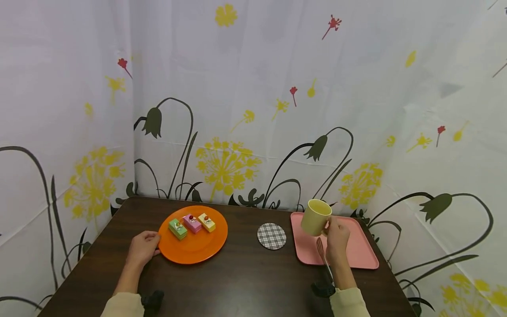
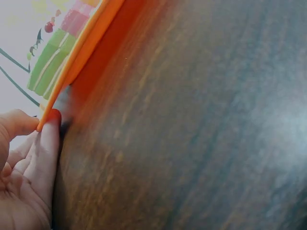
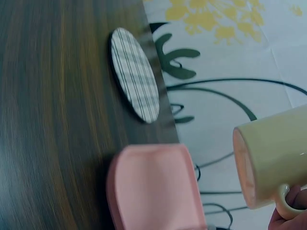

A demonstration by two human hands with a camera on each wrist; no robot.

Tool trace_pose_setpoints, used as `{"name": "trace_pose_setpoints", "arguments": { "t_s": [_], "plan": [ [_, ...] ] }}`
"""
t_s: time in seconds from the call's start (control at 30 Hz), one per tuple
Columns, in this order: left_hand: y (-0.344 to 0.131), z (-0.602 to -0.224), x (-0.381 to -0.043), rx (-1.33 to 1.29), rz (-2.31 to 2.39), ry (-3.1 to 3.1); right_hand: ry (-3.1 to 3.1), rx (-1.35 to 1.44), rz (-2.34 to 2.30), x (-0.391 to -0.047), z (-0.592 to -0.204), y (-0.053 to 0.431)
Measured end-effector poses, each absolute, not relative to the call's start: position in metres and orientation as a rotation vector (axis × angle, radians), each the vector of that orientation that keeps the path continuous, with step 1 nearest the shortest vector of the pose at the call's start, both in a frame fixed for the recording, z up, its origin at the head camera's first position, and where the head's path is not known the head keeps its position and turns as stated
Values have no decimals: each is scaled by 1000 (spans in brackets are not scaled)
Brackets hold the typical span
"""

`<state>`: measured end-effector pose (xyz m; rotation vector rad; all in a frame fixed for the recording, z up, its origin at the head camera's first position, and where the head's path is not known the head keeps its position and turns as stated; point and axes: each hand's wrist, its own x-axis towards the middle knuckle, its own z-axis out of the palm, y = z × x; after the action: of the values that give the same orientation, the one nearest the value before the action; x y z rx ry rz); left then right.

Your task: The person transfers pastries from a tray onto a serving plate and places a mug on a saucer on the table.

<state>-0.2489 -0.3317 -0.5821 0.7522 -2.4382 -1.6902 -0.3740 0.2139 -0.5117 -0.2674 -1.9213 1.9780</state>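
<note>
Head view: right hand [image 1: 336, 240] grips mug [image 1: 315, 216] handle; left hand [image 1: 143, 248] pinches orange plate [image 1: 194, 253] rim; no writing legible.

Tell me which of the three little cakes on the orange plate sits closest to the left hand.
The green cake, at the row's left end, nearest the left hand.

Coaster [image 1: 271, 236]: plaid, round, laid flat on the table.
Fork [image 1: 322, 255]: laid right of the coaster.
Curtain [image 1: 253, 101]: flower-printed, hung behind the coaster.
Table [image 1: 245, 281]: dark wood.
</note>
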Motion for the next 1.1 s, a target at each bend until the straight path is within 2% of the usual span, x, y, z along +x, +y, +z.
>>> {"name": "trace_pose_setpoints", "arguments": {
  "t_s": [0.13,0.27,0.5,0.63,0.8,0.93,1.1],
  "plan": [
    [-332,-576,-250,738,-1635,-2505,-1898,-223,2015,-373,-516,200],
    [-324,-562,-250,797,-1375,-2678,-1896,-169,2054,-373,-521,189],
    [-290,-519,-271,879,-882,-2837,-1893,-140,2060,-376,-527,175],
    [-256,-496,-291,761,-919,-2833,-1879,-154,2065,-375,-531,169],
    [-207,-485,-315,561,-961,-2857,-1819,-189,2099,-374,-540,160],
    [-172,-490,-335,421,-1031,-2861,-1772,-194,2127,-376,-547,150],
    [-131,-511,-356,322,-1401,-2743,-1775,-224,2121,-377,-557,134]
  ]
}}
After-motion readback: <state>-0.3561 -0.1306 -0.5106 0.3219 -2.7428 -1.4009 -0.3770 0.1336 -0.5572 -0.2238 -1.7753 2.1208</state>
